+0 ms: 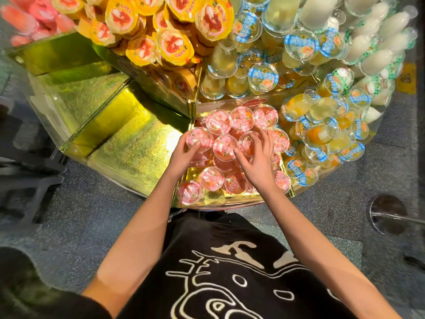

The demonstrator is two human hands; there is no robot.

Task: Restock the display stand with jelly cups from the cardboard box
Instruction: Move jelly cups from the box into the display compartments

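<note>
black shirt (pixel 230 272) with white line print fills the bottom edge, and both bare forearms reach forward from it over speckled grey floor (pixel 80 215). stand (pixel 128 143) of gold-lined bays spreads across the top. its left bays show bare gold. the far ones hold yellow cups (pixel 172 46), blue cups (pixel 263 77) and white bottles (pixel 368 42). more blue cups are piled at right. the near bay, straight ahead, is heaped with pink cups (pixel 211 178), lids mostly up. left hand (pixel 181 157) sits at the heap's left edge, fingers curled round the rim of the left cup (pixel 199 139), which lies tilted on top of the pile. right hand (pixel 257 164) lies over the heap's middle, fingers spread and bent down over the mid cup (pixel 247 142), thumb tip touching a neighbour's lid.
</note>
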